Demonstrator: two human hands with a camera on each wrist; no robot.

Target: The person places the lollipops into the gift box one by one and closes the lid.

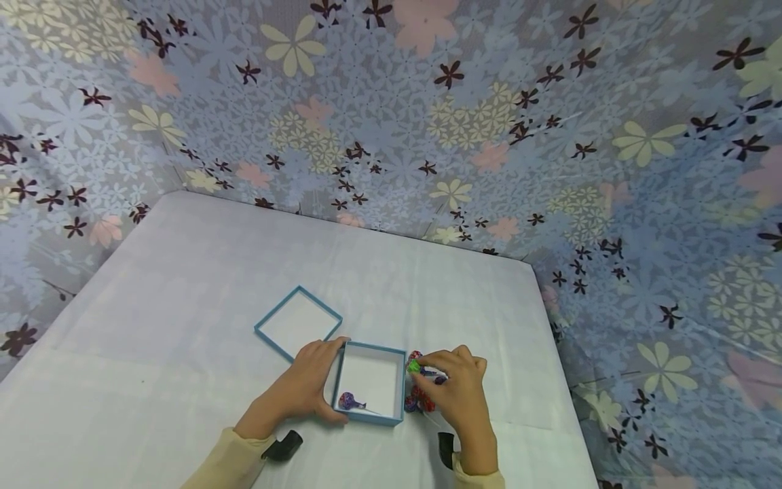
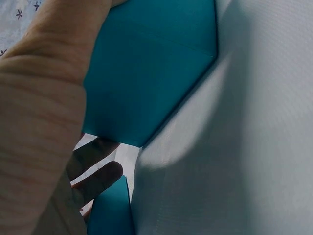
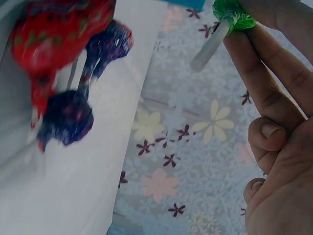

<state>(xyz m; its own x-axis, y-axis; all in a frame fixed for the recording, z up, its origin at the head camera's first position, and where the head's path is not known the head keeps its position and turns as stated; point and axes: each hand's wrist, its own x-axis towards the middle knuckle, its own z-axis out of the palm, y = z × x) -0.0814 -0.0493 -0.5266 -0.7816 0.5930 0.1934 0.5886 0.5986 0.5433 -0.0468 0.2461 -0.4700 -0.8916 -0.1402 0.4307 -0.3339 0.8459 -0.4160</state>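
Observation:
A square blue-edged box [image 1: 370,380] with a white inside stands on the white-covered table. My left hand [image 1: 308,382] grips its left side, thumb at the near corner and fingers at the far one. One purple-wrapped lollipop [image 1: 348,401] lies inside at the near left. Just right of the box, my right hand [image 1: 455,384] pinches a green-wrapped lollipop [image 3: 234,14] between thumb and fingers, its white stick showing in the right wrist view. Below that hand lie several more lollipops, among them a red-wrapped lollipop [image 3: 58,39] and a dark purple lollipop [image 3: 68,120].
Behind the left hand lies a matching square blue-edged lid [image 1: 297,320], white inside and turned at an angle. The white tabletop [image 1: 183,272] meets a floral cloth [image 1: 391,122] at its far and right edges. A black wrist camera [image 1: 284,446] sits on the left wrist.

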